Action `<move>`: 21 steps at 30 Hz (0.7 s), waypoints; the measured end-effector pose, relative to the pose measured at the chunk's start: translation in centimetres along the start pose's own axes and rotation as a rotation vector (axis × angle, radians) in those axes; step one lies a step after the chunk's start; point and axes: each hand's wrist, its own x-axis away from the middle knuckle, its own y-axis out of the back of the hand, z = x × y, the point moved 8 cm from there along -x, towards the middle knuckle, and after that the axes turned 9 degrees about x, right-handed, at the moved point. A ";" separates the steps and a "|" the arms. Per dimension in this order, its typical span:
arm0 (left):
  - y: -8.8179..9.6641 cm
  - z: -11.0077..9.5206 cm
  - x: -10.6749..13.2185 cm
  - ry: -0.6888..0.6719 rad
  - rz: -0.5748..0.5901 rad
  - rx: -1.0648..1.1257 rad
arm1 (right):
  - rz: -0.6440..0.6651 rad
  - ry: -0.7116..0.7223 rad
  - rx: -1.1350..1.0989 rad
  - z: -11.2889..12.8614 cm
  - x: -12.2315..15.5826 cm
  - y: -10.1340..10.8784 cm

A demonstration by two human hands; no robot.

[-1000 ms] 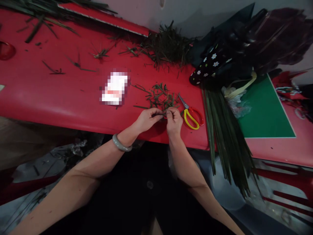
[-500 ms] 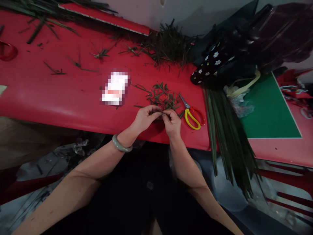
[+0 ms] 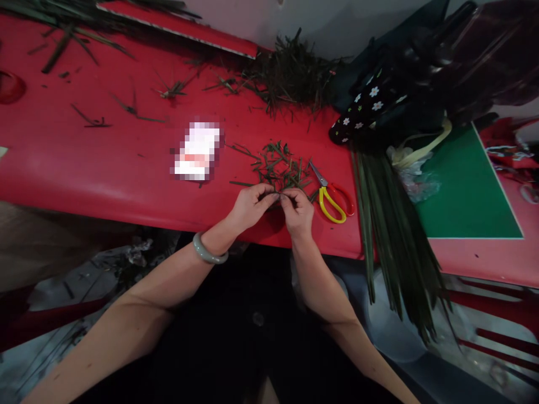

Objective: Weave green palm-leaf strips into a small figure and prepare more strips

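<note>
My left hand (image 3: 251,206) and my right hand (image 3: 298,210) meet fingertip to fingertip over the front edge of the red table. Both are closed in a pinch on a small, dark green leaf strip, mostly hidden by the fingers. Just beyond them lies a scatter of cut leaf bits (image 3: 283,163). To the right of my right hand rest scissors (image 3: 326,193) with one yellow and one red handle, blades pointing away and partly spread. Farther right, a bundle of long green leaves (image 3: 389,224) hangs over the table edge.
A phone-like, pixelated white rectangle (image 3: 197,151) lies left of the cuttings. At the back is a heap of leaf scraps (image 3: 301,73). A flower-patterned black cloth item (image 3: 362,112) and a green board (image 3: 467,191) are at right. Leaf figures or scraps (image 3: 172,90) lie at back left.
Both hands stay together at nearly the same spot, with the fingers shifting slightly on the leaf strip. The view has moved a little; the things on the table look unchanged.
</note>
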 end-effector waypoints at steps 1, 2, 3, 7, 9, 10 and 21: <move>0.0 0.0 0.0 0.000 0.008 0.004 | -0.002 0.003 -0.005 0.0 0.0 0.0; -0.1 0.0 0.0 0.006 0.015 0.020 | -0.003 0.002 -0.010 0.0 0.0 0.0; -0.1 0.1 0.0 0.016 0.019 0.044 | 0.001 -0.002 -0.014 0.0 0.0 -0.1; -0.1 1.0 -0.1 0.088 0.009 0.245 | 0.070 -0.028 -0.003 -0.2 0.1 -0.8; -0.1 1.5 -0.2 0.120 -0.004 0.375 | 0.123 -0.017 0.011 0.0 0.2 -1.3; -0.1 1.6 -0.3 0.130 -0.009 0.429 | 0.142 -0.007 0.017 0.1 0.2 -1.4; -0.7 2.1 -0.1 0.169 0.015 0.521 | 0.159 -0.004 0.012 -0.3 0.3 -1.5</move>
